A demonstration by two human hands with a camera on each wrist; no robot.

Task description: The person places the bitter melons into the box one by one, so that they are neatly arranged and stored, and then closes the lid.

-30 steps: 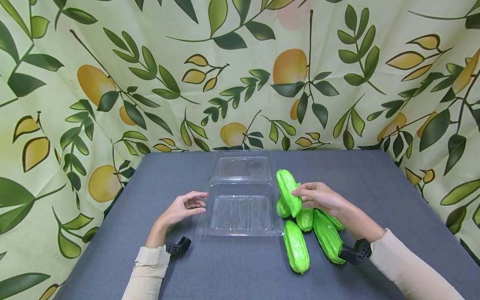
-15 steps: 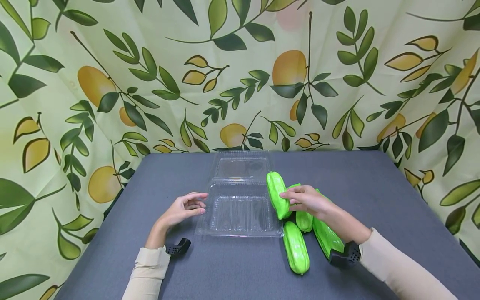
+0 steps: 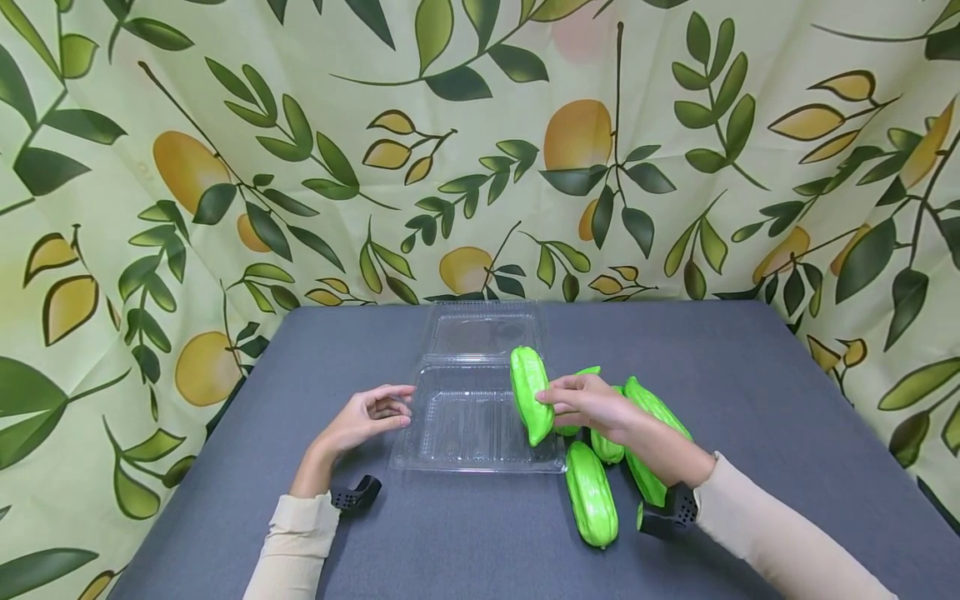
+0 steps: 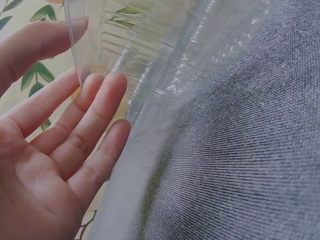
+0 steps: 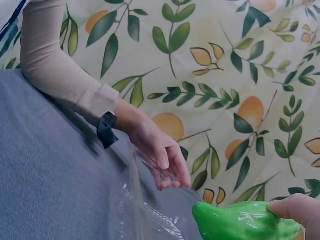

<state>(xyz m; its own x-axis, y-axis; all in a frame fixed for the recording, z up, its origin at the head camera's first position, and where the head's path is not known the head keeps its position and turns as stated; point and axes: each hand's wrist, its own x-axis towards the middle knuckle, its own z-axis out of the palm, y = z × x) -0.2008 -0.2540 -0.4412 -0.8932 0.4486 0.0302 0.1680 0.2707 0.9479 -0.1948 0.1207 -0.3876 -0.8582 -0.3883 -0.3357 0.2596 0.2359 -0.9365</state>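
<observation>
Head view shows the right hand pinching one green gourd between thumb and fingers, holding it upright above the right part of the clear plastic box on the grey table. Left hand rests at the left edge of the box, fingers relaxed and touching its wall, gripping nothing. More green gourds lie just beside the box, on its right.

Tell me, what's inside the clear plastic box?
The clear plastic box holds nothing. The right hand holds a green vegetable above its right edge, hiding that corner.
</observation>
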